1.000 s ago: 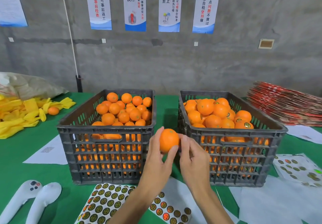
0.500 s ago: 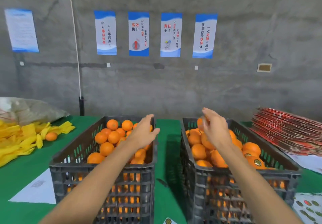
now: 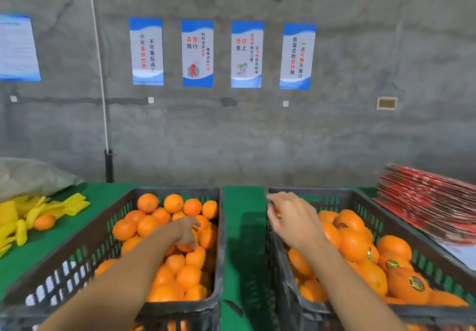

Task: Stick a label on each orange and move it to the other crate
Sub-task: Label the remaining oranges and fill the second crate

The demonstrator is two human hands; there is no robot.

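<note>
Hands reach into two dark crates on the green table. At 7 o'clock, the left hand (image 3: pixel 186 233) dips into the left crate (image 3: pixel 103 230), fingers curled down among unlabelled oranges (image 3: pixel 164 227); whether they grip one, I cannot tell. At 5 o'clock, the right hand (image 3: pixel 292 217) curls round an orange (image 3: pixel 277 211) (mostly hidden) over the right crate (image 3: pixel 422 250), whose fruit bears round labels (image 3: pixel 416 283).
</note>
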